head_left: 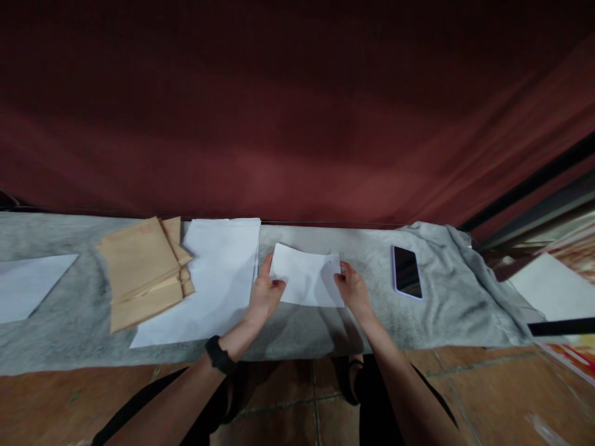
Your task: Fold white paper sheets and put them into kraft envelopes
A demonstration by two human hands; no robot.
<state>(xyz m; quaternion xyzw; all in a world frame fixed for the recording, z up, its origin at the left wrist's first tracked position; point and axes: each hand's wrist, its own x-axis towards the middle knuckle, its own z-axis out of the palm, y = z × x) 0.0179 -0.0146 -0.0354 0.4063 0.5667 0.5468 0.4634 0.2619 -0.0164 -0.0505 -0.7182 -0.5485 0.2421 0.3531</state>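
Note:
A folded white sheet of paper is held level above the grey cloth, its upper left corner raised a little. My left hand pinches its left edge, thumb on top and fingers beneath. At the opposite edge my right hand grips the paper between thumb and curled fingers. Just left of my left hand lies a stack of larger white sheets. Brown paper envelopes rest in a loose pile, partly covering that stack.
A phone in a pale purple case lies to the right on the grey cloth, which is wrinkled there. Another white sheet sits at the far left. Behind the narrow table hangs a dark red curtain. Floor tiles show below.

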